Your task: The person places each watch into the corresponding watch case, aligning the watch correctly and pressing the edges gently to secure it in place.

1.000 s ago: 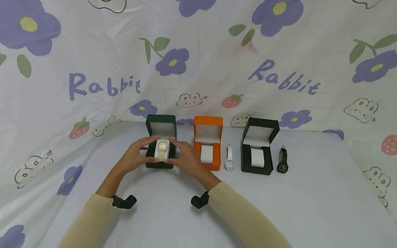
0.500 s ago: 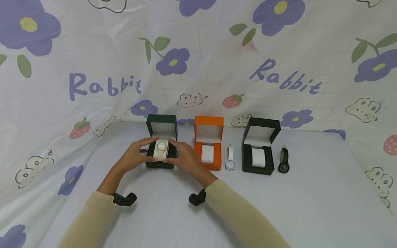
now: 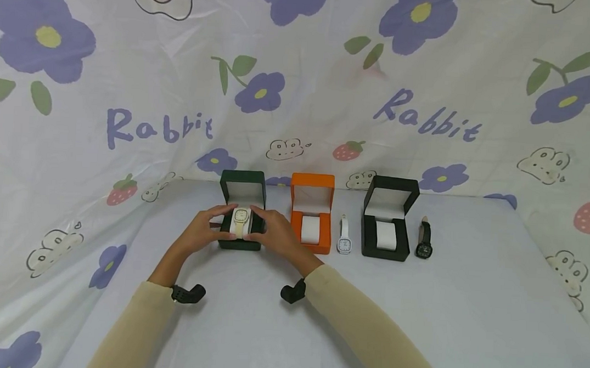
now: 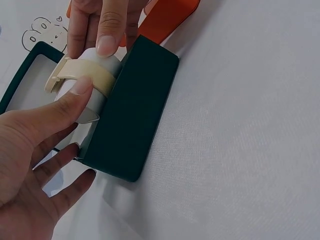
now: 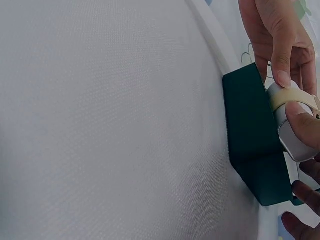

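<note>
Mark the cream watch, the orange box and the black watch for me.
cream watch (image 3: 241, 215), head view, on its square dial.
orange box (image 3: 312, 181), head view, on the open lid's outer edge.
black watch (image 3: 424, 250), head view, on its dial.

Both hands' fingers (image 5: 300, 119) pinch the cream watch (image 5: 292, 95) above the dark green box (image 5: 250, 135).

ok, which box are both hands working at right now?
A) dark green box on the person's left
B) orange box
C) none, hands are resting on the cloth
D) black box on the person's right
A. The left hand and right hand pinch the cream watch on its pillow in the dark green box; the orange box and black box stand untouched.
</note>
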The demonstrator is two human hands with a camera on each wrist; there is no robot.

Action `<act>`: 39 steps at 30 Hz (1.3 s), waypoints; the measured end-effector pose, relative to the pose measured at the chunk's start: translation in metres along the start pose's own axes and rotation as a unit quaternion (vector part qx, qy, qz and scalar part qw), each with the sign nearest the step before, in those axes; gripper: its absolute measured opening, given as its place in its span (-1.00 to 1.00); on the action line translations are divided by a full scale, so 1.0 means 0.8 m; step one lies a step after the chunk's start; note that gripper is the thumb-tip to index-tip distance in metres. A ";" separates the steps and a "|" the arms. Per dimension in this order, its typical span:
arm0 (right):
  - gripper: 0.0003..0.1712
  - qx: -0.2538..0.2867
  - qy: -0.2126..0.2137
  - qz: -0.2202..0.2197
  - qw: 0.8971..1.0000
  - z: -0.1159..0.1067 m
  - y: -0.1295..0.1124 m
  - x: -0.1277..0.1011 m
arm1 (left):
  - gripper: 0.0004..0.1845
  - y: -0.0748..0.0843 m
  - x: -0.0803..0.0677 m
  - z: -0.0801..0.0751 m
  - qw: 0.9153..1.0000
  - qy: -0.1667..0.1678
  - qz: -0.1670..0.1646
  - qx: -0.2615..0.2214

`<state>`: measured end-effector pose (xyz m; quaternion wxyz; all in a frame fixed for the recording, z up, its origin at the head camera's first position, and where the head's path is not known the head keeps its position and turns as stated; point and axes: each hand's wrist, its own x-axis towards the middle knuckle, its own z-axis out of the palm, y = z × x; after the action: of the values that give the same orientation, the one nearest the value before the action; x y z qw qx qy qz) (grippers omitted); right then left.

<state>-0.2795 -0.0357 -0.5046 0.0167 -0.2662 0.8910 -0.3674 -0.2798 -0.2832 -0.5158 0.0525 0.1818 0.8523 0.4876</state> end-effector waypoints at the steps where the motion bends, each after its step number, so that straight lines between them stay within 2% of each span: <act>1: -0.07 -0.003 -0.002 0.002 1.000 0.001 0.000 0.000 | -0.14 0.000 0.000 0.000 1.000 -0.001 -0.001 -0.001; 15: -0.10 -0.040 -0.009 0.025 0.999 0.007 -0.001 0.006 | -0.14 0.001 0.003 -0.004 1.000 -0.014 -0.011 0.017; 26: -0.09 -0.033 -0.008 0.042 0.999 0.012 0.003 0.009 | -0.15 -0.006 0.008 0.001 0.999 -0.007 -0.011 0.032; 39: -0.13 -0.040 -0.011 0.024 0.999 0.009 0.001 0.009 | -0.15 -0.004 0.005 0.003 0.998 -0.008 -0.019 0.059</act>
<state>-0.2844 -0.0437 -0.5092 0.0249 -0.2498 0.9108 -0.3278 -0.2837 -0.2815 -0.5193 0.0579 0.1719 0.8826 0.4338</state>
